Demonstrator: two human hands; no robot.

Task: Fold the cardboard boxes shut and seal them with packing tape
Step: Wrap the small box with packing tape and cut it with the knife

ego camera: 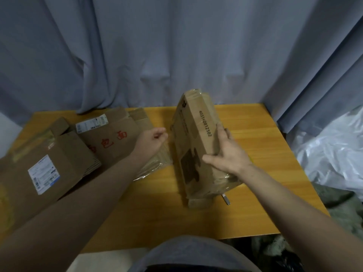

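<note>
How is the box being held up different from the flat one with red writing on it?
The held box stands tilted on end, gripped by the right hand; the red-writing box lies flat. The held box is folded up, with shiny tape on it; the red-writing box is flattened. The held box shows dark numbers; the red-writing box shows red characters. Both are brown cardboard.

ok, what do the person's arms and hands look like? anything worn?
Left forearm and right forearm are bare, with no sleeves in view. Left hand and right hand are ungloved. No rings, watch, bands or markings visible.
</note>
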